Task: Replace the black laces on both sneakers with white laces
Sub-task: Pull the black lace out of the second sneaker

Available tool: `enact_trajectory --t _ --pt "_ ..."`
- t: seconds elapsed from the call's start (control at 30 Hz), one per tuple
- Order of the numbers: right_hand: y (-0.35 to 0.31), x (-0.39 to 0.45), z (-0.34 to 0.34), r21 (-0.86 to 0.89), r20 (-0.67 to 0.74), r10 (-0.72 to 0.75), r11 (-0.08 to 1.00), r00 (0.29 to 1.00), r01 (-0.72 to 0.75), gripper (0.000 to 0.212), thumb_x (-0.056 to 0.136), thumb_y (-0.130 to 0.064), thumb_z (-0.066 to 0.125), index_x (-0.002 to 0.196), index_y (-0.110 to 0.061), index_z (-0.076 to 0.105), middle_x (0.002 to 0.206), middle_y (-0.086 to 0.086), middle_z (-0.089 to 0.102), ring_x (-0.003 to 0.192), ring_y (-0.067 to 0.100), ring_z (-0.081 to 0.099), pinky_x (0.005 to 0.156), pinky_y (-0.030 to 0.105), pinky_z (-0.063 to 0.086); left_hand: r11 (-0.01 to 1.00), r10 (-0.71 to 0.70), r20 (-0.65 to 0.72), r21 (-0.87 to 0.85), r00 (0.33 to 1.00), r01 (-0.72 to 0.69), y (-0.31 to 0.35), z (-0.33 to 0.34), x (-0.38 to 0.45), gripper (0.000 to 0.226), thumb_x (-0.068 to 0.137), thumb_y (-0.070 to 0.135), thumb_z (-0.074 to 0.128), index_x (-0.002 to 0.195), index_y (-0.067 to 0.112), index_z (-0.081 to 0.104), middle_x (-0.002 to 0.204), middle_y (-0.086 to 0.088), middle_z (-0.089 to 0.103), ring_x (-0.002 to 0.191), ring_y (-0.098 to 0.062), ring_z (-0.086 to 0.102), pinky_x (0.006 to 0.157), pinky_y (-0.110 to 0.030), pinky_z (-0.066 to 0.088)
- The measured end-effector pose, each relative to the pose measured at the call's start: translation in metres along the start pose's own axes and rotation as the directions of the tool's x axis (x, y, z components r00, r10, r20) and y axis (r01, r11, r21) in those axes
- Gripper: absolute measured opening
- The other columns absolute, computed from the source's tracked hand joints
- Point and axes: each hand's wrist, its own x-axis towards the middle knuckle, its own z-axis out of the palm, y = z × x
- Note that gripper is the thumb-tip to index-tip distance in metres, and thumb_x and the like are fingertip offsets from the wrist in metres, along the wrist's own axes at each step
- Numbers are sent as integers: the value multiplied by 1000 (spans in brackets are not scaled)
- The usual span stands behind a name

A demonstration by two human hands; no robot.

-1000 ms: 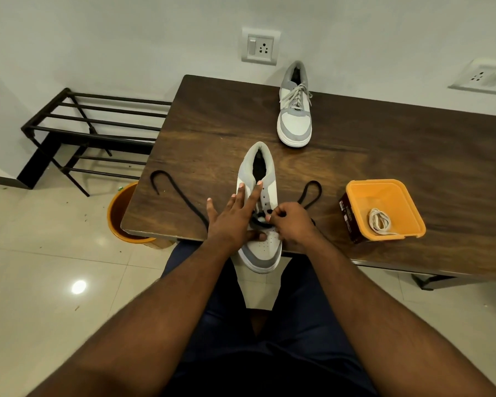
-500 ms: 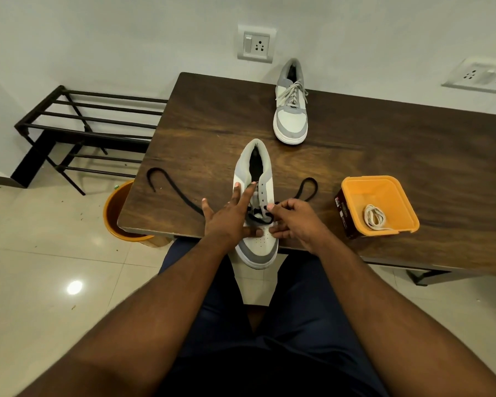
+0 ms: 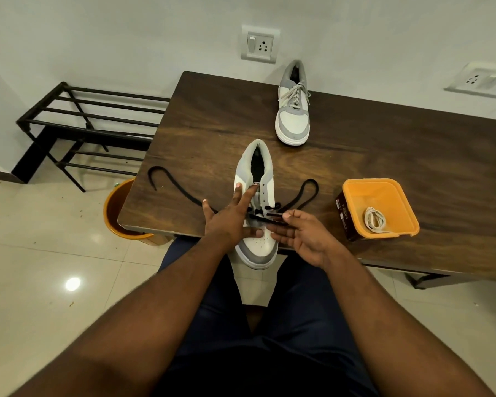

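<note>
Sneaker [image 3: 257, 224] is steadied by flat left hand [image 3: 231, 222]; black lace [image 3: 269, 217] seemingly pinched by right hand [image 3: 301, 236].

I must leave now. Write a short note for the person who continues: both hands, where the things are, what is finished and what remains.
Left hand rests flat on the near sneaker, steadying it.
Right hand pinches the black lace at the lowest eyelets.
Done: the far sneaker already has white laces; the near one's black lace is loose except the bottom rows, its ends lying on the table.
Left: pull the black lace out, then thread the white lace waiting in the orange tub.
</note>
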Motion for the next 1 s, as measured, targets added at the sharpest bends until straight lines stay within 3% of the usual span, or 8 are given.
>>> enact_trajectory --t 0.13,0.27,0.4,0.57,0.7,0.8,0.93,1.0 --pt "-7 0 3 -101 -89 -46 994 995 37 17 94 -23 62 96 -6 61 94 10 72 84 29 71 79 45 59 1000 3 -6 6 1000 -3 -1 1 0 106 76 59 70 145 56 -10 164 6 -5 131 -22 50 108 -69 -11" --pt "-20 12 21 -471 -153 -167 879 974 77 26 85 -27 74 87 -2 66 77 8 72 62 21 69 52 28 54 1000 -12 -14 20 1000 13 1 0 -1 105 77 57 71 144 57 -11 164 7 -4 128 -23 53 108 -70 -11" --pt "-19 23 26 -729 -131 -252 680 959 79 12 87 -8 68 75 -7 67 71 6 70 58 21 70 64 39 61 999 -17 -16 29 1000 17 2 0 -1 105 77 57 71 144 56 -11 164 7 -4 129 -24 53 108 -70 -11" --pt "-15 23 26 -852 -107 -307 519 946 72 26 90 -4 56 68 -17 59 72 1 65 78 25 69 75 40 58 999 -23 -15 29 1000 23 3 0 -1 106 76 57 72 145 55 -9 164 7 -4 126 -23 55 108 -70 -11" --pt "-14 23 25 -839 -100 -337 534 936 102 11 87 -18 69 78 -12 67 77 4 70 76 22 68 72 38 56 999 -24 -20 33 1000 24 3 -1 -1 106 76 57 72 146 54 -8 164 7 -4 126 -23 56 108 -70 -10" --pt "-16 24 27 -856 -112 -293 513 949 58 14 87 -18 69 78 -7 68 77 7 69 72 21 65 69 35 55 999 -25 -15 41 1000 26 4 -1 -1 106 78 56 71 147 52 -8 165 6 -3 126 -23 56 108 -71 -9" --pt "-21 17 29 -605 -112 -43 796 993 -34 19 92 -6 61 73 -10 60 68 5 62 62 15 57 51 23 47 998 -26 -12 58 1000 27 5 -2 -3 104 81 52 70 148 51 -10 165 6 -4 128 -23 53 107 -71 -9" --pt "-23 8 21 -462 16 56 886 998 -42 16 93 -3 57 78 -10 60 74 4 65 70 13 59 64 25 49 998 -15 -15 67 1000 16 5 -2 -2 105 83 47 70 148 49 -11 165 5 -5 134 -21 47 107 -72 -9"
